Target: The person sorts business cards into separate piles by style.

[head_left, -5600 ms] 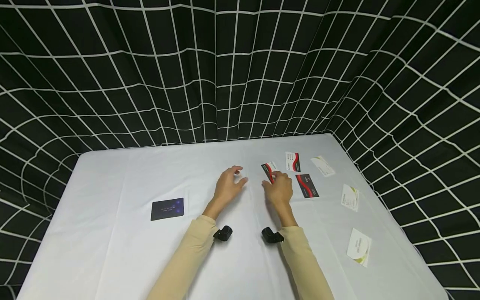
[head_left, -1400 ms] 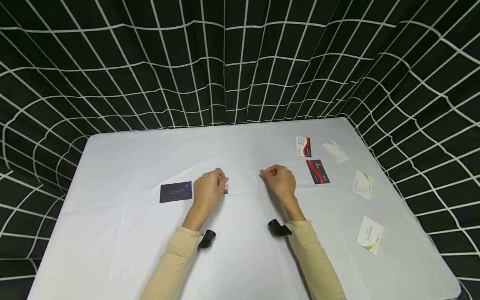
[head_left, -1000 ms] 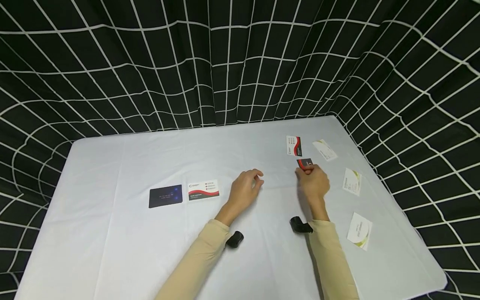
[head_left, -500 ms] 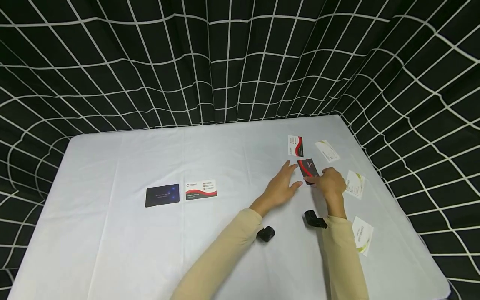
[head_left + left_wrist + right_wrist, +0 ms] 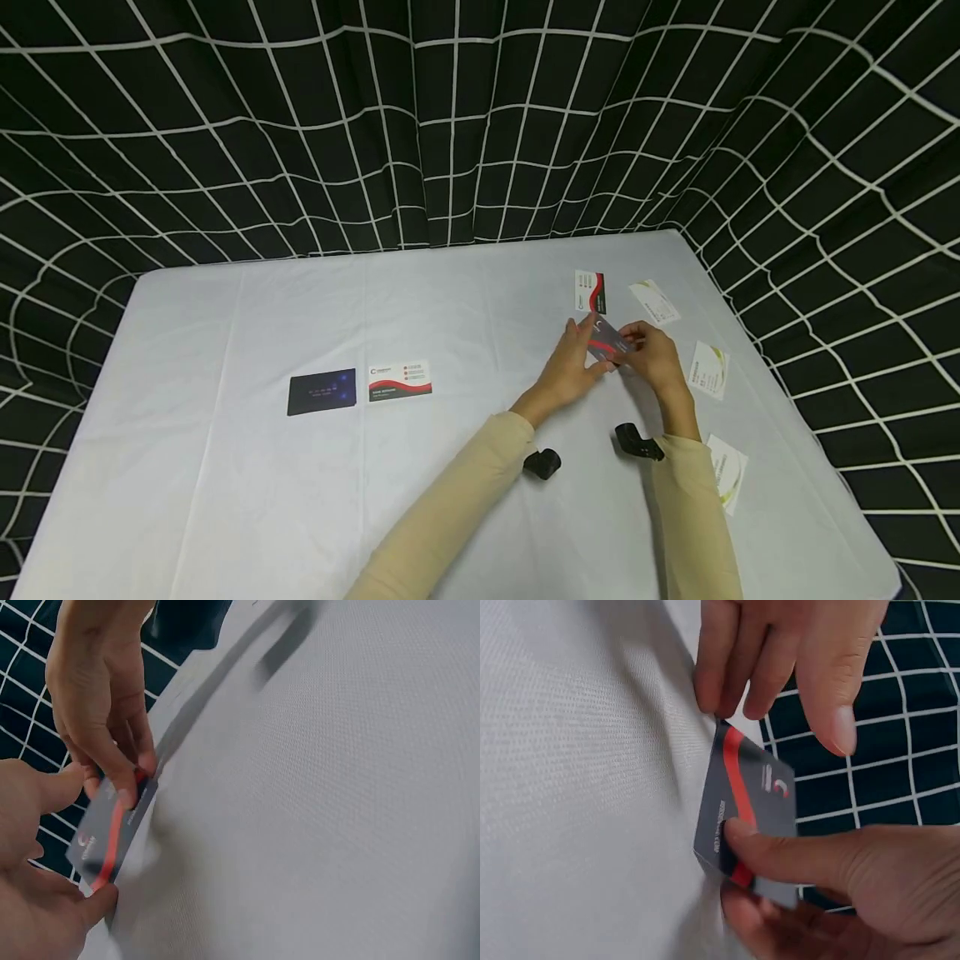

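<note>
A dark grey business card (image 5: 609, 339) with a red wave is lifted and tilted between the two hands. My right hand (image 5: 657, 362) pinches it near one end; the right wrist view shows the thumb (image 5: 787, 851) across the printed face of the card (image 5: 769, 814) and fingers beneath. At the opposite end my left hand (image 5: 562, 367) has its fingers spread, one fingertip (image 5: 101, 901) touching the card's edge. Just beyond lies a white card (image 5: 589, 291) with a red and black band. Whether the held piece is one card or several is unclear.
On the left lie a dark blue card (image 5: 322, 392) and a white card with a red wave (image 5: 400, 381), side by side. White-and-green cards lie at the right: one far back (image 5: 655, 301), one midway (image 5: 708, 369), one partly behind the right forearm (image 5: 725, 471). A black gridded curtain (image 5: 450, 125) surrounds the white-covered table (image 5: 262, 500).
A white card with a red wave was set down beside the dark blue one. Both hands moved right to the dark grey card, which has been raised and turned off the table.
</note>
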The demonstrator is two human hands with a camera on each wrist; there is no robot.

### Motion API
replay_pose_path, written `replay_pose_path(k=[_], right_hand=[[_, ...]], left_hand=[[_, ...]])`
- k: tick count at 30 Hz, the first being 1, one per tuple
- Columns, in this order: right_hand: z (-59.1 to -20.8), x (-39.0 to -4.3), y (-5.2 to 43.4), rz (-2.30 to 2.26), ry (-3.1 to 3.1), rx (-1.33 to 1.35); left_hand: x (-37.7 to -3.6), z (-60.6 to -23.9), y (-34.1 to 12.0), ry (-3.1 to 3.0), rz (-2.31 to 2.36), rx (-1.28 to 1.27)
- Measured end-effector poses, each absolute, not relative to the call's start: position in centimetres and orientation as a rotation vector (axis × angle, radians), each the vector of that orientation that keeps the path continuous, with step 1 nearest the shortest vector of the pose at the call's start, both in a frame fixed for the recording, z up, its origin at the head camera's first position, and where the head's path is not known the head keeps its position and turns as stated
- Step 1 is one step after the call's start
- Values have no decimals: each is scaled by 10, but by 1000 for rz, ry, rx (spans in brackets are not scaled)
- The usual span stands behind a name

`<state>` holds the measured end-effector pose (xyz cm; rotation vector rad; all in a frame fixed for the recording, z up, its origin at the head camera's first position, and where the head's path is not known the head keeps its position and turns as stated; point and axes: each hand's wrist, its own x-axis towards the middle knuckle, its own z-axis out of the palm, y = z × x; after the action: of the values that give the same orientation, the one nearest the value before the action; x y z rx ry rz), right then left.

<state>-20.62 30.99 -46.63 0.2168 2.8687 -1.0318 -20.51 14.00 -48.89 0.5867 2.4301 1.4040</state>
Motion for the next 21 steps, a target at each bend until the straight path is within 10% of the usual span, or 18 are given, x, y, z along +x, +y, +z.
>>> replay_pose_path(k=[21], right_hand=[[-474,-193,281,-1862,2453,77]], left_hand=[[-205,-492,94,2387,1834,320]])
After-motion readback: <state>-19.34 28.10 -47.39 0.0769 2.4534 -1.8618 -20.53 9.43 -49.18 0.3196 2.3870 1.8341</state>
